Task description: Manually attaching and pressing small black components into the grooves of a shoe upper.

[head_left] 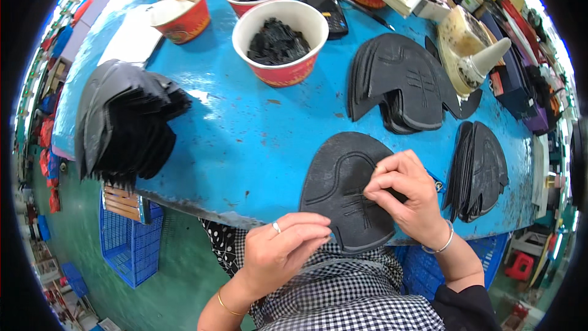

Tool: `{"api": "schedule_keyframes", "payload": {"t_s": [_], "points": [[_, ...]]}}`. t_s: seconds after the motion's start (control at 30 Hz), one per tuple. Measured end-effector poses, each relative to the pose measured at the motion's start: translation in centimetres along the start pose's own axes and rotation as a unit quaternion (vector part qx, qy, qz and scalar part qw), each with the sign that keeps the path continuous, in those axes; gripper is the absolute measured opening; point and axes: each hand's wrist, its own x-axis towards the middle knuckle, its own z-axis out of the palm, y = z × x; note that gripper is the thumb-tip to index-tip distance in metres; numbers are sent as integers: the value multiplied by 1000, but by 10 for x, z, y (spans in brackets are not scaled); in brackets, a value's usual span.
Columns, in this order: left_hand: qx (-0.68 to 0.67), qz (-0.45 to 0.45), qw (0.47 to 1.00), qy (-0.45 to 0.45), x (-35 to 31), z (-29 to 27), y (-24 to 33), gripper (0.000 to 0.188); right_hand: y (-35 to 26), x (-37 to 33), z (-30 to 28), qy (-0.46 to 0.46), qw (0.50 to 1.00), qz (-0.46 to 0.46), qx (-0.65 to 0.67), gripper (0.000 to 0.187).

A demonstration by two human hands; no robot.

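Observation:
At the table's front edge lies a black, rounded, leather-like piece (334, 175) with a raised curved seam and several short crossing lines. My right hand (409, 191) hovers over its right side, thumb and fingertips pinched together; whatever they hold, if anything, is too small to make out. Close to the piece's lower left edge is my left hand (283, 240), its fingertips also pressed together, with nothing I can name between them. Beyond the right hand lies a pile of similar black pieces (395, 76). Another stack of black pieces (481, 171) leans to the right.
A thick stack of black sheets (119, 113) stands at the left. Red-and-white paper bowls (282, 73) hold small black strips. Behind are a black handheld device (324, 12), a pen (367, 13) and a stained cream container with a cone-shaped nozzle (487, 58). Below sits a blue crate (130, 251).

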Motion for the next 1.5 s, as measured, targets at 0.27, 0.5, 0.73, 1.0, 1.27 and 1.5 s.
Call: {"api": "schedule_keyframes", "payload": {"t_s": [0.27,0.5,0.73,1.0,1.27,1.5], "points": [[84,77,992,-54,8,21,-13,16,10,-7,13,-15,1000,19,19,11],[69,66,994,-51,9,20,-16,14,13,-4,17,-10,1000,8,6,11],[102,60,991,-56,12,20,-11,13,15,-2,19,-12,1000,-18,-1,11],[213,70,967,-118,17,18,0,11,8,2,13,-34,999,8,-10,13],[-14,-58,996,-58,13,12,-1,14,15,-5,2,7,990,58,125,9],[-108,-59,989,-85,7,16,12,14,-8,-19,1,-97,964,-28,247,15]]}}
